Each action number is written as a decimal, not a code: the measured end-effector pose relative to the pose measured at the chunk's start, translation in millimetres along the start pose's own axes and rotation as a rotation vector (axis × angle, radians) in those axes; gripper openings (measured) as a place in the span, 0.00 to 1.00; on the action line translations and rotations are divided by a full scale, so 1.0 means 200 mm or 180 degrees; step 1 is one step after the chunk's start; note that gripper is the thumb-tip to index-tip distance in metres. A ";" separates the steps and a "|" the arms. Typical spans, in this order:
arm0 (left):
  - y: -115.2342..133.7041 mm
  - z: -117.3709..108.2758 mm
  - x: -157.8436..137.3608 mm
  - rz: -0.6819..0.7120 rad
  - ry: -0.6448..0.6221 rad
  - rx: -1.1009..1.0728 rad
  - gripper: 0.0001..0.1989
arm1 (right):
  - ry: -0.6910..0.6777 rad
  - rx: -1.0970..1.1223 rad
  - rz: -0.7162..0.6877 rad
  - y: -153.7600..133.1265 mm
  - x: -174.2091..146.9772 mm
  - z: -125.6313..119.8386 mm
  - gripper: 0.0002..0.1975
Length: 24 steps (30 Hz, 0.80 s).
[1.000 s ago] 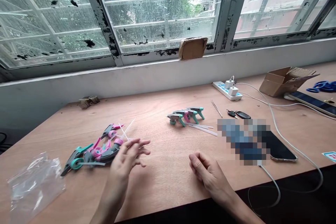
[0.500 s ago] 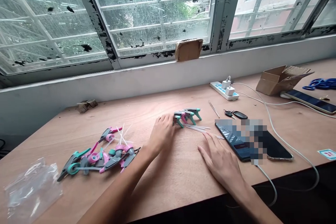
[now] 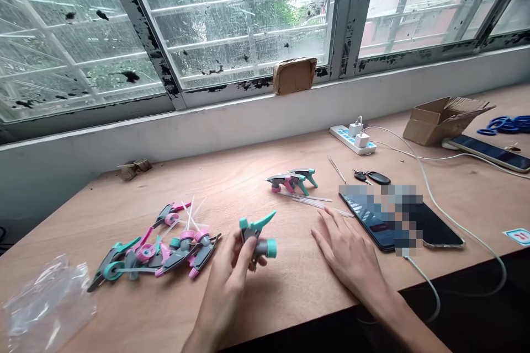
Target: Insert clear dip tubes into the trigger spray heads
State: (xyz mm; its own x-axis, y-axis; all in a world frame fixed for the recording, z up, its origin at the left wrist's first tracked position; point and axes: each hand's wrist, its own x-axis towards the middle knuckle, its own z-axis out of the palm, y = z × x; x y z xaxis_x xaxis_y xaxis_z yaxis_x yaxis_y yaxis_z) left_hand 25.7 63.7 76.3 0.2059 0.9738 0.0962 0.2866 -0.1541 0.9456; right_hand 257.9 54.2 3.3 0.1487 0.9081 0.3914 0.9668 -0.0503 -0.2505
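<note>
My left hand (image 3: pixel 232 265) is closed around a grey and teal spray trigger head (image 3: pixel 260 231), its teal lever pointing up and its teal collar facing right. My right hand (image 3: pixel 345 248) lies flat on the table with its fingers stretched out, holding nothing. Just beyond its fingertips are several thin clear tubes (image 3: pixel 310 200). Behind those sit a few more trigger heads (image 3: pixel 292 181) in grey, pink and teal. To the left of my left hand lies a loose pile of pink, teal and grey trigger heads (image 3: pixel 165 253), some with white tubes sticking up.
A clear plastic bag (image 3: pixel 49 303) lies at the left front. Two phones (image 3: pixel 368 220) rest right of my right hand, one with a white cable. Tweezers (image 3: pixel 337 169), keys (image 3: pixel 361 176), a power strip (image 3: pixel 351 140) and an open cardboard box (image 3: pixel 430 124) stand farther back.
My left hand has come back from the group of trigger heads at the rear, bringing one teal and grey head toward me. My right hand has stayed in place.
</note>
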 end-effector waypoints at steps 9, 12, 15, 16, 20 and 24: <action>-0.17 0.02 -0.15 -0.0251 -0.0039 -0.0133 0.13 | 0.0011 -0.0179 0.0078 0.00 -0.01 0.00 0.19; -0.15 0.02 -0.15 -0.0389 0.0051 -0.0377 0.15 | 0.0075 -0.0210 0.0007 0.01 -0.01 0.00 0.20; -0.14 0.01 -0.15 -0.0492 0.0194 -0.0682 0.17 | 0.0101 -0.0220 -0.0063 0.01 -0.01 0.01 0.19; -0.15 0.01 -0.15 -0.0506 0.0199 -0.0741 0.17 | 0.0089 -0.0218 -0.0055 0.01 -0.01 0.01 0.19; -0.16 -0.01 -0.13 -0.0536 0.0153 -0.0848 0.17 | 0.0035 -0.0206 0.0026 0.01 -0.01 0.00 0.16; -0.18 -0.02 -0.12 -0.0559 0.0229 -0.0868 0.19 | 0.0122 -0.0244 0.0041 0.01 -0.01 0.00 0.14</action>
State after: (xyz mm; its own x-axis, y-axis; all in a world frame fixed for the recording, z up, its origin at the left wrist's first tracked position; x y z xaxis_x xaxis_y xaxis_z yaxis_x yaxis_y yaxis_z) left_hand 5.7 45.9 40.4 0.1062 0.9923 -0.0630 0.0488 0.0580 0.9971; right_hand 260.0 52.6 1.5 0.1676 0.8907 0.4227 0.9776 -0.0949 -0.1877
